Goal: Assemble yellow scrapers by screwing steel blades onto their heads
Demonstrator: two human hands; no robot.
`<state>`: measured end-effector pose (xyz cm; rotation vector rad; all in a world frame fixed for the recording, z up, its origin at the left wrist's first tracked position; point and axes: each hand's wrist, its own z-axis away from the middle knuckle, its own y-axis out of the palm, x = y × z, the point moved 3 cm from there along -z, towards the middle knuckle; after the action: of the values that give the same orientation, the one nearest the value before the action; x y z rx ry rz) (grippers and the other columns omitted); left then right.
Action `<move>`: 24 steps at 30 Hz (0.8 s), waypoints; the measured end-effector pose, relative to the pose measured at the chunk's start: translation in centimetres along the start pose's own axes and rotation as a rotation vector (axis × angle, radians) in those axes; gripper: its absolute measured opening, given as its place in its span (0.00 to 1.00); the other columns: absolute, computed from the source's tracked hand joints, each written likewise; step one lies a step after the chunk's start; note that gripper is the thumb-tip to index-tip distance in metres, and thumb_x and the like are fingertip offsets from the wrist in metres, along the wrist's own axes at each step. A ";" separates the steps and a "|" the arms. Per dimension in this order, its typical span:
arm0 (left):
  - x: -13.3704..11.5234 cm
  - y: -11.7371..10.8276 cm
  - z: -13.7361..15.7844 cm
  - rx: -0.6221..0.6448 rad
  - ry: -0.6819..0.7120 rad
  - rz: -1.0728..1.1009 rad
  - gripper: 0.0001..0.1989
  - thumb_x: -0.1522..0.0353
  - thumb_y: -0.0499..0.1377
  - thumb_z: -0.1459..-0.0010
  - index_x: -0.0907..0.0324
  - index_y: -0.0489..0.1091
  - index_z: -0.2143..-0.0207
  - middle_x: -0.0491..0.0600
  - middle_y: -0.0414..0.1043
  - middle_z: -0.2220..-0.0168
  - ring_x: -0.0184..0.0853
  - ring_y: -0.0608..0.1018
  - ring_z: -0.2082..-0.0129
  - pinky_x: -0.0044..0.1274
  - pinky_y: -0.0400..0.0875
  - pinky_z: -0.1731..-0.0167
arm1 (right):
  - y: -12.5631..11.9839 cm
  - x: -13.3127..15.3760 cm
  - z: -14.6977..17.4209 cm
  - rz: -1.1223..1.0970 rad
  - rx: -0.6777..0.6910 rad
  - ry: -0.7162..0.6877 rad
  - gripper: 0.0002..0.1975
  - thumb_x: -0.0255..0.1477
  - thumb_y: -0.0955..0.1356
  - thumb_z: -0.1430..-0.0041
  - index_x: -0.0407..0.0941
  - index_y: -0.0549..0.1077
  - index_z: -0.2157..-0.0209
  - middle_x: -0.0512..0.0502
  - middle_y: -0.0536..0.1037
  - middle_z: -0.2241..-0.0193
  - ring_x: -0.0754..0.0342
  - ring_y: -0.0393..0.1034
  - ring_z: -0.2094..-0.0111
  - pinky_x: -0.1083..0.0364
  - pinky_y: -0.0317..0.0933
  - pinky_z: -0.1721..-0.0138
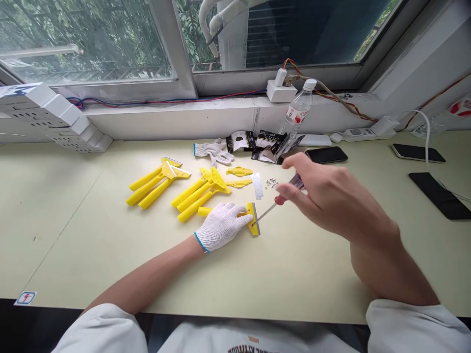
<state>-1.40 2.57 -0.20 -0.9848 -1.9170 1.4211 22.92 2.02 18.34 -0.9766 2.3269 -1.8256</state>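
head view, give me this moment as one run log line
left hand gloved, pressing yellow scraper to table | right hand bare, gripping screwdriver, tip at scraper head | loose screws behind

One head-worn view looks forward and down, close above the fingers [241,219], with the window [110,39] beyond them

No legible text or labels

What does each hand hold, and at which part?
The right hand grips a screwdriver by its handle. The gloved left hand presses a yellow scraper down near its head.
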 end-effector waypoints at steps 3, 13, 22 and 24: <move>0.0 -0.1 0.0 0.000 -0.001 0.002 0.16 0.73 0.54 0.24 0.49 0.77 0.44 0.50 0.79 0.46 0.39 0.77 0.58 0.33 0.72 0.59 | 0.0 -0.6 0.0 0.053 0.035 0.042 0.12 0.41 0.64 0.22 0.46 0.71 0.51 0.47 0.83 0.72 0.48 0.75 0.74 0.52 0.59 0.70; 0.0 0.2 0.1 -0.024 0.000 -0.006 0.16 0.73 0.56 0.25 0.48 0.77 0.43 0.50 0.79 0.46 0.39 0.78 0.57 0.34 0.73 0.59 | -0.7 0.0 0.3 0.057 0.015 -0.148 0.14 0.42 0.68 0.26 0.47 0.67 0.59 0.49 0.77 0.74 0.51 0.66 0.78 0.53 0.53 0.74; 0.0 0.2 0.1 -0.018 0.003 -0.009 0.17 0.74 0.56 0.26 0.49 0.77 0.43 0.49 0.79 0.46 0.39 0.78 0.58 0.34 0.72 0.59 | 0.1 0.1 -0.2 -0.148 -0.123 -0.293 0.10 0.33 0.71 0.27 0.48 0.68 0.62 0.53 0.81 0.75 0.57 0.69 0.80 0.55 0.58 0.73; 0.0 0.2 0.1 -0.020 0.003 -0.001 0.17 0.74 0.55 0.26 0.49 0.77 0.43 0.49 0.79 0.45 0.39 0.78 0.58 0.34 0.72 0.59 | 0.0 0.0 -0.3 -0.177 -0.139 -0.258 0.08 0.31 0.70 0.26 0.48 0.68 0.63 0.53 0.83 0.75 0.57 0.72 0.79 0.55 0.60 0.74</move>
<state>-1.46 2.56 -0.39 -0.9945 -1.9325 1.4015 22.81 2.31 18.41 -1.3849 2.2960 -1.4953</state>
